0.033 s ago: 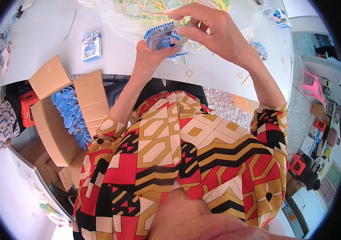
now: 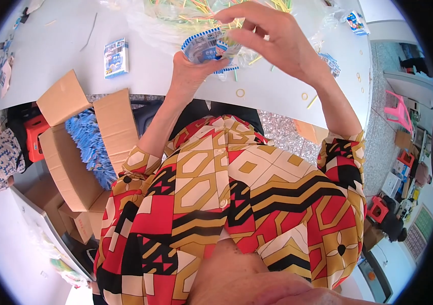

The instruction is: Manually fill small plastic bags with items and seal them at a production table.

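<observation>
My left hand (image 2: 188, 73) is closed around several blue-and-white printed plastic packets (image 2: 201, 46), its thumb across their lower part. The packets fan out upward and have striped edges. Just right of them hovers my right hand (image 2: 277, 40), thumb and forefinger apart and the other fingers loosely bent. Its thumb tip is close to the packets' right edge; whether they touch I cannot tell. Behind both hands, thin coloured sticks (image 2: 206, 20) in yellow, green and orange lie heaped on clear plastic sheeting (image 2: 155, 30).
On the white table (image 2: 145, 76) lie a bundle of packets (image 2: 116, 58) at left, others (image 2: 330, 65) at right, and a rubber band (image 2: 240, 93). An open cardboard box (image 2: 69, 168) of blue packets (image 2: 88, 145) stands left of me. A person (image 2: 3, 157) sits at far left.
My right hand has shifted slightly, its thumb lifting up and to the right along the packets' edge. My left hand stays in place.
</observation>
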Tool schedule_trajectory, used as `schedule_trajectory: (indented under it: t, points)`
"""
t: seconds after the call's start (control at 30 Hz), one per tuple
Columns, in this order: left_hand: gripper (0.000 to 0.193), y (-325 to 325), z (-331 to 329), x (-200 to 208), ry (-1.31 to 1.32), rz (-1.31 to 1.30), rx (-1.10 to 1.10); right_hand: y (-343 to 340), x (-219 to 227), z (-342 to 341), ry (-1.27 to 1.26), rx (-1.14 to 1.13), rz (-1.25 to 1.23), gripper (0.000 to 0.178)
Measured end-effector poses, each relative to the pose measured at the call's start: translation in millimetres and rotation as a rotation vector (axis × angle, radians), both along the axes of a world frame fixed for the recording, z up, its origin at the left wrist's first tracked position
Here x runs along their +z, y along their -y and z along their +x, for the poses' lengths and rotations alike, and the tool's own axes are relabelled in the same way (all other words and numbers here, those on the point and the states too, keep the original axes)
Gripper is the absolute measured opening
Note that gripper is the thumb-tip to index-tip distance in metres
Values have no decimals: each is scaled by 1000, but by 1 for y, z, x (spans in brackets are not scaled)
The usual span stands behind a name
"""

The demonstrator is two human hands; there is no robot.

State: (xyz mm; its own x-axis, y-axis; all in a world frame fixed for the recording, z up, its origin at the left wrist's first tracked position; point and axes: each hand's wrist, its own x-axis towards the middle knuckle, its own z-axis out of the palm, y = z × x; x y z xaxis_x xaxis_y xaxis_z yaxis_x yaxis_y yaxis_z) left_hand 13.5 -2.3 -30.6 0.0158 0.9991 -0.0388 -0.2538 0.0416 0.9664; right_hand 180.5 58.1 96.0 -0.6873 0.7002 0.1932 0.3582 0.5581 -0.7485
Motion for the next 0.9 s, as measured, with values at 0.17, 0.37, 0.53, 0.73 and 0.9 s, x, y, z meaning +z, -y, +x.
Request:
schedule_trajectory:
  t: [0.17, 0.37, 0.53, 0.73, 0.9]
  points:
    - [37, -2, -2, 6, 109, 20, -31, -9, -12, 11, -172, -195, -231, 19]
    - [39, -4, 1, 11, 123, -12, -74, -9, -75, 33, -289, 34, -394, 20]
    - [39, -3, 5, 13, 74, -76, -158, 0, -77, 27, -371, 12, -299, 17]
    - [39, -3, 10, 12, 90, -84, -204, 11, -83, 35, -285, -54, -132, 16]
    - [34, -1, 14, 18, 134, -79, -202, 19, -79, 40, -349, -210, -79, 15]
